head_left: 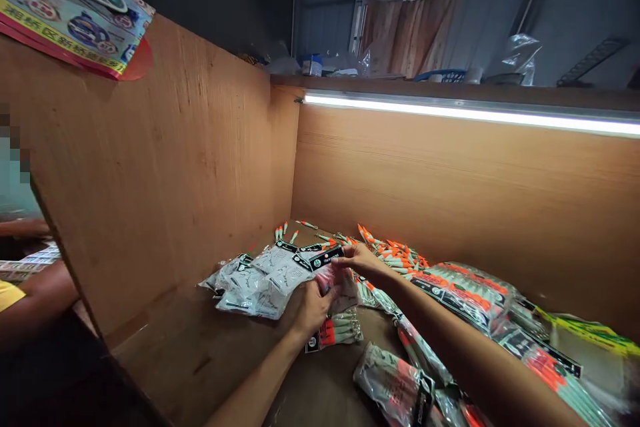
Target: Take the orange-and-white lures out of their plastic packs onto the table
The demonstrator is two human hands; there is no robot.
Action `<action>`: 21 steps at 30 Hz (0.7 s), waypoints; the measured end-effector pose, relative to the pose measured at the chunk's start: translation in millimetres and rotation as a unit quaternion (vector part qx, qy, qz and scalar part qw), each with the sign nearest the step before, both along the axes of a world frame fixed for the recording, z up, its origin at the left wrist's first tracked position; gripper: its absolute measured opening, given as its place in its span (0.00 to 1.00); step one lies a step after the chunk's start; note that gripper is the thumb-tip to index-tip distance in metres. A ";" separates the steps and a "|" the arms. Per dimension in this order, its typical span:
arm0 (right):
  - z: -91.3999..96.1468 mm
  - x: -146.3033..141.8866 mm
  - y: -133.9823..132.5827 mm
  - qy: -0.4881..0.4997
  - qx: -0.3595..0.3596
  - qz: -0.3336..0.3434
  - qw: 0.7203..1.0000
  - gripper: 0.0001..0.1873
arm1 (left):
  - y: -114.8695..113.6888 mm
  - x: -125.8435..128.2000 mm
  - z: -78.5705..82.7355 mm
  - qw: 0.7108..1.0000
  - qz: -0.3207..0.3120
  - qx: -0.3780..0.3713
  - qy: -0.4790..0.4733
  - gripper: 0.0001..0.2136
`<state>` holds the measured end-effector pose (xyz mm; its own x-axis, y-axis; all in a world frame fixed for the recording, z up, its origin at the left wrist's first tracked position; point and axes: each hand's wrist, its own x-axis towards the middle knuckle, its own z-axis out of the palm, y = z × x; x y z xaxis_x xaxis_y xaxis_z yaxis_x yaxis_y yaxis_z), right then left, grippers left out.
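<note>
My left hand [313, 307] and my right hand [357, 258] together hold a small clear plastic packet with a black header card [325, 258] over the wooden bench. The left hand grips its lower part, fingers curled. The right hand pinches the black top edge. Just left of the hands lies a spread pile of similar packets with white contents [257, 280]. Under and beside the hands lie packets of orange-and-white fishing floats [340, 332].
Loose orange-tipped floats [395, 253] lie by the back wall. Bundled packets of floats [465, 293] run along the right side. Plywood walls [165, 173] enclose the bench, with a lit strip lamp [470, 112] above. Another person's arm [40, 293] shows at the far left.
</note>
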<state>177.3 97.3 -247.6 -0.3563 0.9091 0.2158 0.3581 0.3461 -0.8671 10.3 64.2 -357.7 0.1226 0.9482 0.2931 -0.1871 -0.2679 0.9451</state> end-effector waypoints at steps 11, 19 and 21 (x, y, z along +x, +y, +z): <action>39.8 71.2 87.1 0.127 0.173 -0.359 0.908 0.16 | 12.4 -4.7 -2.4 0.996 0.070 0.000 -0.057 0.35; 58.7 100.7 111.1 0.208 0.190 -0.396 0.874 0.23 | 16.4 -6.2 -6.7 0.994 0.105 0.009 -0.033 0.31; 69.7 108.0 110.0 0.216 0.195 -0.400 0.869 0.23 | 17.6 -8.2 -8.6 0.994 0.104 0.013 -0.016 0.30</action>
<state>285.3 207.4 -177.9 0.5477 0.6560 0.5194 0.2899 0.4335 -0.8533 2.1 81.8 -366.4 -0.0847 0.9439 0.3192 -0.1554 -0.3289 0.9315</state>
